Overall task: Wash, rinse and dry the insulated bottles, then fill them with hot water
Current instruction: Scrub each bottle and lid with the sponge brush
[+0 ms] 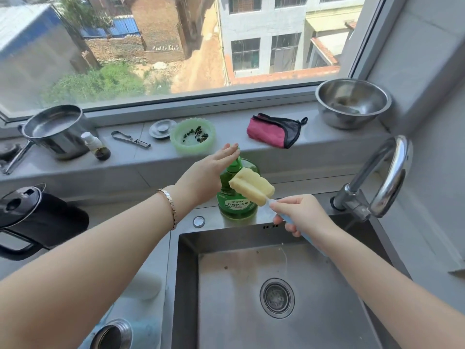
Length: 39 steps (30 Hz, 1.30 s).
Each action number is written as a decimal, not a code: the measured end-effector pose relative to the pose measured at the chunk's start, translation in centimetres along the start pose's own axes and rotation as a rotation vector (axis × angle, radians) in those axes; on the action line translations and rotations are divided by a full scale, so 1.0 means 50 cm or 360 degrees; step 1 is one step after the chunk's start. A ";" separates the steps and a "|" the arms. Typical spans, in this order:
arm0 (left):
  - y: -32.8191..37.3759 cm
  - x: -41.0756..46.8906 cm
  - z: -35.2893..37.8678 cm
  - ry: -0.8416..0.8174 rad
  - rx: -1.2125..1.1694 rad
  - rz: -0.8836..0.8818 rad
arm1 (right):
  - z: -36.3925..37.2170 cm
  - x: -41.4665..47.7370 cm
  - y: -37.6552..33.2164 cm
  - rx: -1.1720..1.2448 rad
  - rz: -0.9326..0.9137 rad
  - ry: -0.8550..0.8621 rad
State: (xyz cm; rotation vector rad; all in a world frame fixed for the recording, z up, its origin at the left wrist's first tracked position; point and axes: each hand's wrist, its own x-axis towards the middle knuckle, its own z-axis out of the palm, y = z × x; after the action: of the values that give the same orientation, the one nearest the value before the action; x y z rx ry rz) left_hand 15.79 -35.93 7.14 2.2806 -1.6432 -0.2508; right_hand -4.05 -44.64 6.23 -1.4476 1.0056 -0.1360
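Filling the lower middle of the view, the steel sink (pixel 226 298) carries a green detergent bottle (pixel 237 209) upright on its back rim. An insulated bottle (pixel 112 335) stands open-mouthed on the surface left of the sink, at the bottom edge, well apart from both hands. The right hand (pixel 299 215) grips the blue handle of a yellow sponge brush (pixel 251 187) held against the detergent bottle's front, while the left hand (pixel 208 172) rests straight-fingered on its pump.

Square steel sink (pixel 219 231): brushed metal, dull sheen, spots noted. Curved tap (pixel 387 177): polished chrome. Green detergent bottle (pixel 237 210): glossy translucent plastic. Yellow-headed bottle brush (pixel 251 188): porous matt foam, smooth blue plastic handle. Pink folded cloth (pixel 268 132): soft fabric, black mesh-edged.
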 end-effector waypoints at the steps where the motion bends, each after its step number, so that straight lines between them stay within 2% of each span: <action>1: 0.000 -0.002 0.009 0.0033 -0.0015 0.0005 | -0.002 0.001 -0.002 -0.0004 -0.0009 0.0006; 8: -0.006 -0.002 0.042 0.0057 0.0010 0.0016 | -0.005 0.005 0.011 -0.0049 0.0017 0.0032; 13: 0.014 0.019 -0.014 -0.0134 0.0170 -0.0047 | -0.003 -0.018 0.029 -0.0163 0.0003 -0.0001; 15: 0.026 0.002 -0.032 -0.0063 0.0205 -0.0088 | -0.006 -0.038 0.041 -0.0236 -0.0030 -0.0018; 18: 0.067 -0.098 -0.018 0.0235 -0.0063 -0.0198 | -0.010 -0.078 0.077 -0.0361 -0.0082 -0.0050; 19: 0.078 -0.152 -0.003 0.0249 -0.0148 -0.0236 | -0.009 -0.093 0.096 -0.0445 -0.0086 -0.0079; 23: 0.083 -0.409 0.077 -0.0014 -0.0253 -0.0538 | 0.016 -0.150 0.181 -0.0791 -0.0054 -0.0163; 28: 0.065 -0.661 0.134 0.0174 0.0006 -0.0826 | 0.081 -0.205 0.270 -0.0805 0.0010 -0.0308; 33: 0.031 -0.761 0.179 -0.0168 0.0300 -0.1060 | 0.129 -0.234 0.297 -0.0843 -0.0008 -0.0363; 38: 0.033 -0.773 0.205 -0.0216 0.0074 -0.1264 | 0.120 -0.268 0.331 -0.0838 0.0089 -0.0416; 39: 0.038 -0.769 0.204 -0.0117 -0.0031 -0.1383 | 0.114 -0.275 0.336 -0.0845 0.0078 -0.0408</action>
State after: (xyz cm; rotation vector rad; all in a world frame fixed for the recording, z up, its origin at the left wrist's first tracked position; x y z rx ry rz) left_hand -1.65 -1.72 -3.37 2.8487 -0.5640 -0.5342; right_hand -16.88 -28.44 -2.59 -1.8604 0.8990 0.3714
